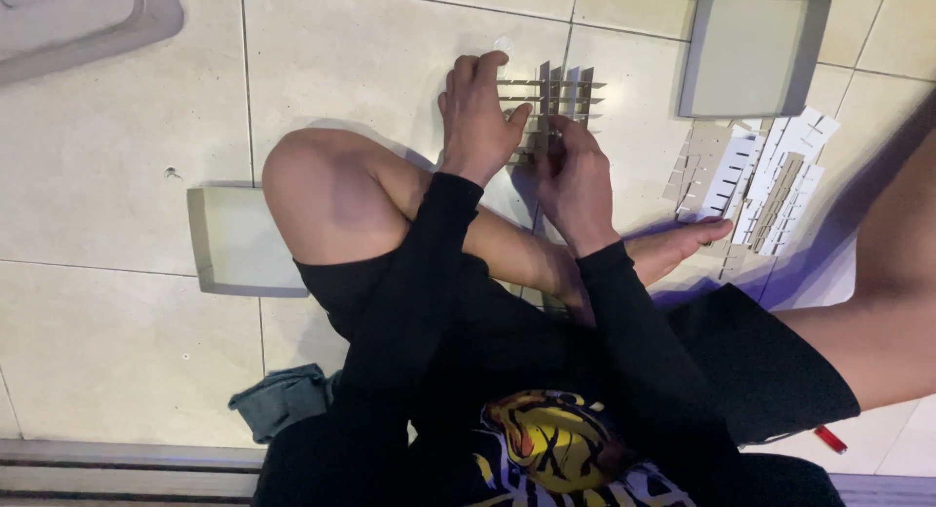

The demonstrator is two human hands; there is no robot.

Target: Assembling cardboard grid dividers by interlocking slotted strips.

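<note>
Tiled floor (370,49), pale, fills the view; the person sits cross-legged on it, bare knee at 9 o'clock of centre.

Grey square tray (753,51) at 1 o'clock, well apart from the hands. A second flat grey tray (234,242) lies at 9 o'clock, just beside the knee.

Loose pile of slotted cardboard divider strips (756,180) at 3 o'clock, near the right foot, mixed white and brown.

Grey cloth (283,400) at 7 o'clock. Small red object (831,439) at 4 o'clock, too small to tell what.

Cardboard divider grid (556,102), partly assembled, sits at 12 o'clock directly ahead of both hands, its long strips running roughly 9-to-3. Left hand (478,112) closes over the grid's left edge, fingers curled on top. Right hand (575,180) pinches at the grid's near edge; which strip, I cannot tell. Both hands touch the grid; the left reaches farther in.
</note>
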